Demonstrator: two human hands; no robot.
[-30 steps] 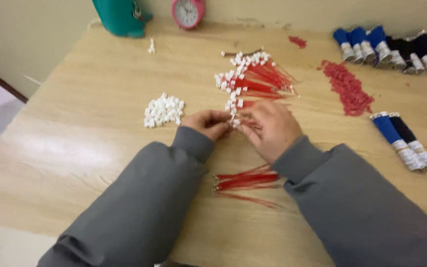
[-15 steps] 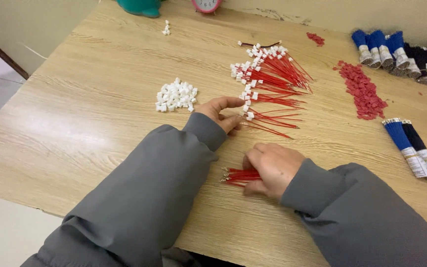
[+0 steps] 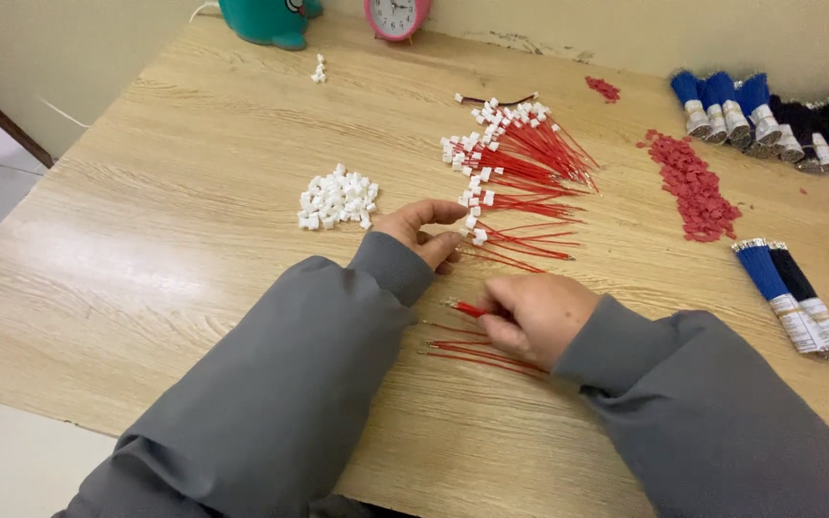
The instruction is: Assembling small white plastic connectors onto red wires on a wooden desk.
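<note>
The wooden table [image 3: 194,144] carries all the work. Compared with a second ago, when both hands were together at the near end of the finished pile, the hands are now apart: the right hand has dropped toward 6 o'clock, onto the loose stock.

Finished red wires with white connectors [image 3: 515,158] lie fanned at the table's centre, toward 12 o'clock from the hands. A strip of small red pieces [image 3: 693,187] lies at 2 o'clock, with bundles of blue and black wires [image 3: 779,120] beyond it and a second blue-and-black bundle [image 3: 793,293] at 3 o'clock. The heap of loose white connectors [image 3: 338,200] sits at 10 o'clock from the left hand.

The left hand [image 3: 424,230] rests at the near edge of the finished pile, fingers loosely curled; whether it holds a connector cannot be told.

The right hand [image 3: 534,317] lies closed over the bare red wires [image 3: 477,350] near the table's front edge, thumb and forefinger pinched on one wire whose tip projects toward 9 o'clock.

Judgement: one assembled piece appears to be laid off, and a fresh wire is in hand.

A teal object [image 3: 266,19] and a pink clock [image 3: 397,14] stand at the far edge.
</note>
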